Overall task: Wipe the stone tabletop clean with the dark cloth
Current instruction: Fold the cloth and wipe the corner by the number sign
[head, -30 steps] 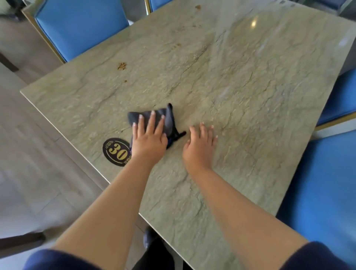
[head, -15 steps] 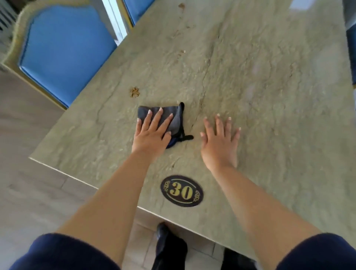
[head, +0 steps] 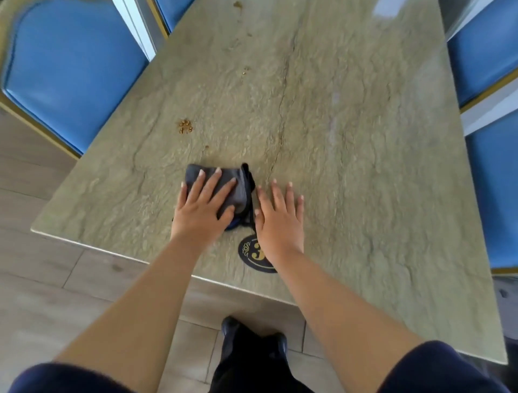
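Note:
A folded dark grey cloth (head: 241, 188) lies on the greenish stone tabletop (head: 350, 146) near its front edge. My left hand (head: 203, 209) presses flat on the cloth with straight, spread fingers. My right hand (head: 280, 218) lies flat on the bare stone just right of the cloth, its thumb at the cloth's edge. A small clump of brown crumbs (head: 185, 126) sits beyond and left of the cloth. More small crumbs (head: 245, 70) lie farther back, and a brown bit (head: 237, 4) is at the far edge.
A black oval table number plaque (head: 249, 258) is half hidden under my right wrist. Blue padded chairs stand at the left (head: 70, 70) and right (head: 493, 196) sides. My dark shoes (head: 252, 339) are on the wooden floor below the table edge.
My right hand has moved closer to the cloth and now covers part of the number plaque. The left hand stays pressed on the cloth. The view has shifted to face the table squarely.

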`<act>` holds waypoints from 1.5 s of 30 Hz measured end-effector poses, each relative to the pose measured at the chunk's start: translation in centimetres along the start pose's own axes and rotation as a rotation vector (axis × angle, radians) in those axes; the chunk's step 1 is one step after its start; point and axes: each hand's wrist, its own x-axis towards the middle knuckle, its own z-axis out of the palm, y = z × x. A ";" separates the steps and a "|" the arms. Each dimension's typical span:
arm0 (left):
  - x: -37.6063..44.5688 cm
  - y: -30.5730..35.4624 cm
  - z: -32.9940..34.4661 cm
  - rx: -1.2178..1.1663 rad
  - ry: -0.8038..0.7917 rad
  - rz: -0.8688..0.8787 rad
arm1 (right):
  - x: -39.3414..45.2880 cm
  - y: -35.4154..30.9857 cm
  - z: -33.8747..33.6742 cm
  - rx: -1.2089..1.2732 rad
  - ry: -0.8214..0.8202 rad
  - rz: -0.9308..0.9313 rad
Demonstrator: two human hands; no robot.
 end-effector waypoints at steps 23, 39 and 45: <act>-7.4 -4.9 0.9 -0.063 0.111 0.094 | 1.7 -8.0 0.1 0.211 -0.020 0.010; 0.7 -16.6 -1.8 0.027 -0.079 0.490 | 3.4 -14.5 3.0 0.310 0.316 0.400; 3.3 -13.6 -2.5 -0.051 -0.224 0.784 | 1.0 -18.6 2.3 0.519 0.579 0.637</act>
